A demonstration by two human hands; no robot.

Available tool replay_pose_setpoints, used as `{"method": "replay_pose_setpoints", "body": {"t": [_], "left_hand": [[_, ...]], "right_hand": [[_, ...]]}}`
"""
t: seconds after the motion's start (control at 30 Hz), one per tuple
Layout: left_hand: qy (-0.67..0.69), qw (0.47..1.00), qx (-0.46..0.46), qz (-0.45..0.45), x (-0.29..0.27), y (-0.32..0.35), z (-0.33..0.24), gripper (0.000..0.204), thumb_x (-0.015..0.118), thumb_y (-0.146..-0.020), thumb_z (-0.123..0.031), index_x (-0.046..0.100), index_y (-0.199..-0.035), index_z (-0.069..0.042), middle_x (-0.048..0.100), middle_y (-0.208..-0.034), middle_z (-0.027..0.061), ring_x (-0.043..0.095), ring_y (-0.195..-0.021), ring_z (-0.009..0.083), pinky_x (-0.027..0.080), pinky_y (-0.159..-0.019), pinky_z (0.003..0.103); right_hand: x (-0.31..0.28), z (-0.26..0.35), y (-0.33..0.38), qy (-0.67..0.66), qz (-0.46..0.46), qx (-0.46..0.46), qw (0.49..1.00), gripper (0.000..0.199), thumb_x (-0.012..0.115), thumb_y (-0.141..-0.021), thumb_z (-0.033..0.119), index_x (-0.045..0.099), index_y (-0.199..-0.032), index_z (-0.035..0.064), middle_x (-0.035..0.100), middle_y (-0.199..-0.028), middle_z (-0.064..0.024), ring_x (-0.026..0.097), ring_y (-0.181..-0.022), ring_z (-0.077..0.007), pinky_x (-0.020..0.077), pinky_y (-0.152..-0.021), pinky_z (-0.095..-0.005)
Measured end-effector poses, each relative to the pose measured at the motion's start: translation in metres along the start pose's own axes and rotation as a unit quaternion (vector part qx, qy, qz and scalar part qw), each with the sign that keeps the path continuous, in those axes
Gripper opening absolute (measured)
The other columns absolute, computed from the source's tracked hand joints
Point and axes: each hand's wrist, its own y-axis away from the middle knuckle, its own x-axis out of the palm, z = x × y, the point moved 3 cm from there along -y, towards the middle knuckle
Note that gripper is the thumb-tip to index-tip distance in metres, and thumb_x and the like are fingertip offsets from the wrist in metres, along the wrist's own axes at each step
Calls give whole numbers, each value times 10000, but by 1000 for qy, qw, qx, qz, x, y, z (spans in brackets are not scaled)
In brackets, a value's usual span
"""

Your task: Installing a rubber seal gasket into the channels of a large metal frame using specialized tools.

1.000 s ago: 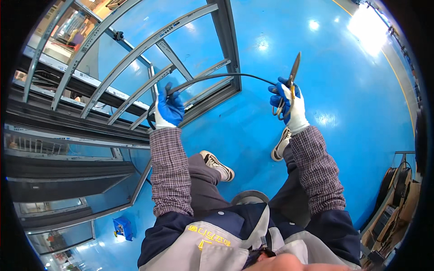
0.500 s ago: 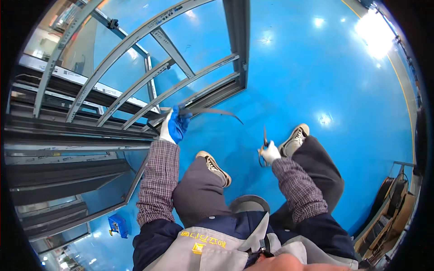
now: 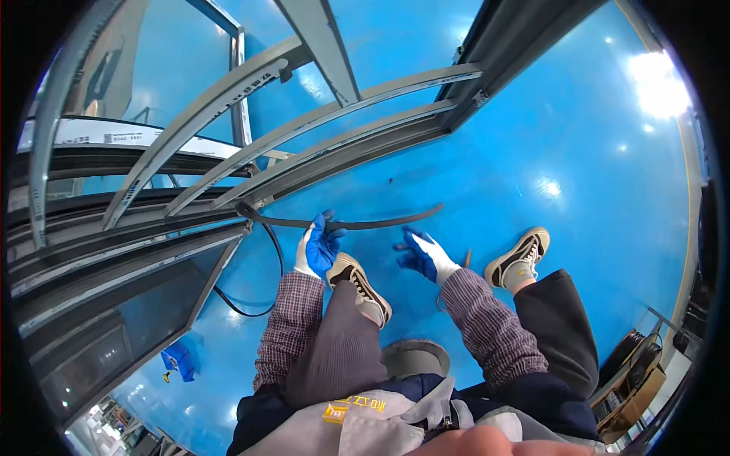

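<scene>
My left hand (image 3: pixel 322 245), in a white glove with blue coating, is closed on a long black flexible strip (image 3: pixel 380 223). The strip bows from the frame's lower corner past my hand, its free end up to the right. My right hand (image 3: pixel 423 255), gloved alike, is just below that end, apart from it, fingers reaching left. Scissors (image 3: pixel 468 257) show partly behind the right hand and cuff: a blade tip on one side, a thin handle loop below. The grip on them is mostly hidden.
Large grey metal frames (image 3: pixel 296 163) with crossbars fill the left. A thin black loop (image 3: pixel 278 258) hangs from their corner to the blue floor (image 3: pixel 593 175). A blue item (image 3: pixel 179 360) lies lower left. A cardboard box (image 3: pixel 635 395) with black coils stands lower right.
My right hand has moved up and left towards the strip, its fingers now stretched out. My left hand has shifted right and down along with the strip. The view has moved closer to the frame.
</scene>
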Motion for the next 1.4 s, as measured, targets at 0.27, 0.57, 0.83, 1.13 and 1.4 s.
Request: {"method": "replay_pose_setpoints", "body": {"t": [0.27, 0.57, 0.83, 1.13, 1.4], "left_hand": [[7, 998, 43, -47, -42, -10, 0, 299, 619, -919, -233, 607, -1180, -88, 668, -1063, 59, 648, -743, 173, 516, -601, 273], [-79, 984, 160, -9, -68, 26, -83, 260, 567, -945, -203, 608, -1168, -76, 653, -1083, 41, 612, -684, 169, 496, -608, 254], [-147, 952, 115, -242, -74, -11, -65, 268, 599, -930, -187, 632, -1164, -59, 652, -1074, 34, 625, -704, 136, 505, -623, 226], [-123, 957, 144, -219, -86, -38, -79, 266, 581, -940, -175, 634, -1164, -43, 658, -1073, 41, 639, -757, 130, 509, -622, 207], [-82, 963, 141, -214, -104, -42, -74, 281, 525, -965, -142, 599, -1214, -36, 663, -1084, 54, 646, -782, 142, 527, -656, 216]], "right_hand": [[21, 42, -89, -144, -38, -127, 981, 318, 681, -871, 190, 581, -1126, 28, 643, -938, -124, 613, -652, -201, 546, -648, -308], [42, 99, -106, 43, -126, -202, 970, 186, 666, -857, 128, 591, -988, 19, 621, -812, -61, 614, -645, -161, 543, -619, -256], [57, 124, -128, 207, -259, -197, 923, 121, 599, -886, 150, 593, -943, 44, 609, -797, -49, 599, -636, -139, 547, -638, -247], [51, 119, -142, 127, -281, -156, 938, 482, 594, -900, 163, 422, -1331, 31, 634, -938, -116, 645, -680, -151, 572, -612, -239], [31, 133, -159, -158, -267, 164, 936, 565, 618, -886, 177, 372, -1369, 17, 637, -935, -122, 651, -689, -176, 572, -592, -260]]}}
